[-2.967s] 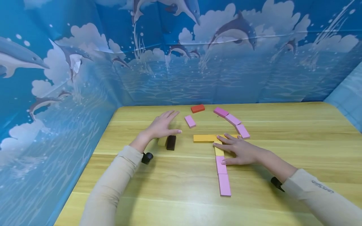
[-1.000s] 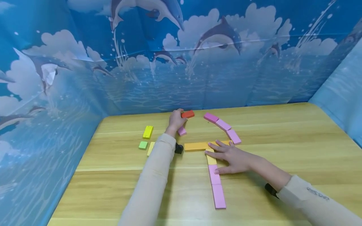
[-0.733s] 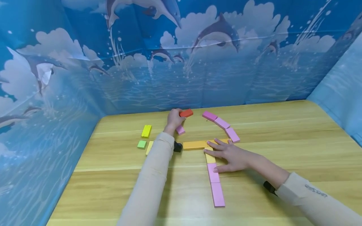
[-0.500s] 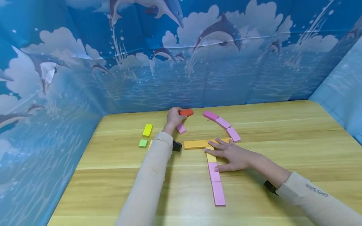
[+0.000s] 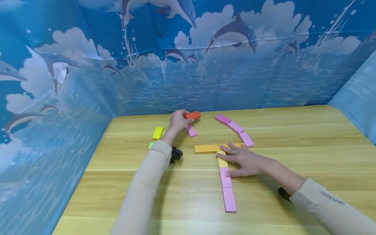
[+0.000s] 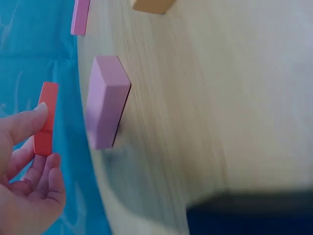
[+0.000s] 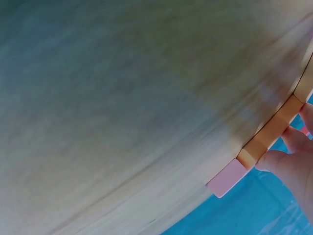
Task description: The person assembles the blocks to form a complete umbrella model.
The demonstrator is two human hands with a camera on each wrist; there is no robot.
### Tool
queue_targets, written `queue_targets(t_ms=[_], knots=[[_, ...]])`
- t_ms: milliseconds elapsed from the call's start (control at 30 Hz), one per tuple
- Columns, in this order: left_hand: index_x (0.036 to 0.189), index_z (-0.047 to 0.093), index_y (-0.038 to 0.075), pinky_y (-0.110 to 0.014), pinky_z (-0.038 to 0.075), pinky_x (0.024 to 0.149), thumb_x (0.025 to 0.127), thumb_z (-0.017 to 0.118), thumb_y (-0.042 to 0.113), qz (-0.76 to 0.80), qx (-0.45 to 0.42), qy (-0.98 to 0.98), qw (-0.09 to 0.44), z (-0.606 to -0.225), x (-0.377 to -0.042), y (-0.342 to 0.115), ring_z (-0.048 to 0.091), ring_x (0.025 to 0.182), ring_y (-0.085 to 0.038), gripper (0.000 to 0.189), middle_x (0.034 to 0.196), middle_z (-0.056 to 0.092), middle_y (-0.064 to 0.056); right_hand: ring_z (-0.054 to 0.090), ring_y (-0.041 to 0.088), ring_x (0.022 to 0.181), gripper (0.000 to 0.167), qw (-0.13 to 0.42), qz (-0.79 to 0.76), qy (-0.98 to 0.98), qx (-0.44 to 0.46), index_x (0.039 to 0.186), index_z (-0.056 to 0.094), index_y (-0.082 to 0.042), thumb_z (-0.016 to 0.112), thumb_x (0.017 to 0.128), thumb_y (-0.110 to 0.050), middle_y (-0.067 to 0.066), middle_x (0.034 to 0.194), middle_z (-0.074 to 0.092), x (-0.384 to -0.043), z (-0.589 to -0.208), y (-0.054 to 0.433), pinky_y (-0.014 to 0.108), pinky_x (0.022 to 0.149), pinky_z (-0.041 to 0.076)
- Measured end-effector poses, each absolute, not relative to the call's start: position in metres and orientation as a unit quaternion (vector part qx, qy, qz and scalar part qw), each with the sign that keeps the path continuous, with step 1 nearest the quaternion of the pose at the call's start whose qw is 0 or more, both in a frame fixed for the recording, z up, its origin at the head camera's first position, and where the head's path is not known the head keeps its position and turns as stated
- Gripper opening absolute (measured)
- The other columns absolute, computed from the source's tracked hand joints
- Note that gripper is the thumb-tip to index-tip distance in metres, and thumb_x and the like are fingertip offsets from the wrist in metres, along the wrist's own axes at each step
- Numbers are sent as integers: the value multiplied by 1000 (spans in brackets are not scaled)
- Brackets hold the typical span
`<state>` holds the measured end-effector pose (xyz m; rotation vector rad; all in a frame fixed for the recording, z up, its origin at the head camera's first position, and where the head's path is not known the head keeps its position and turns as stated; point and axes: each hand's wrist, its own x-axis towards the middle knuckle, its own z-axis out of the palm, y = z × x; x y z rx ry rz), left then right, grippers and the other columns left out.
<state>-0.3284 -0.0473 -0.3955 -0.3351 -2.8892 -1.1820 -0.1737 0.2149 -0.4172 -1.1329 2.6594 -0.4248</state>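
In the head view my left hand point(image 5: 178, 121) pinches a red block point(image 5: 193, 115) near the table's back edge; in the left wrist view its thumb presses that block against the fingers. Right below the hand a pink block point(image 5: 191, 131) lies on the table. My right hand point(image 5: 246, 160) rests with spread fingers on a T of flat blocks: an orange bar point(image 5: 207, 148) across, a pale yellow block point(image 5: 222, 162) under it, then two pink blocks point(image 5: 229, 199) running towards me. From the bar's right end a curve of pink blocks point(image 5: 235, 127) reaches back.
A bright yellow block point(image 5: 157, 133) lies left of my left forearm, and a green block point(image 5: 151, 145) is partly covered by the sleeve. A black wrist camera point(image 5: 176, 154) hangs below the left wrist. A blue dolphin-print curtain point(image 5: 182, 85) borders the table's back and left.
My left hand has moved right and back from beside the dark block, and now grips the red block. The dark block is out of sight. My right hand stays on the T.
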Motion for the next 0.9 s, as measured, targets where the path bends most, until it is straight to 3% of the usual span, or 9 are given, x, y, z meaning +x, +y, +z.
queue_targets(t_ms=[500,900], knots=[[103,66,2,-25,41,58,79,74,15,-386,-103,-917,-9,-382,-270,-76,53,72,-19,28,90,63,-8,15,44,136,74,106,-144,906,-384,145,36,-19,51,86,-61,14,151,25,-176,-421,217,75,93,15],[101,66,2,-26,45,63,79,75,18,-345,-120,-930,-31,-398,-240,-76,54,73,-17,29,93,63,-7,16,45,136,73,107,-148,905,-385,144,37,-18,54,86,-58,15,150,26,-176,-419,215,74,95,15]])
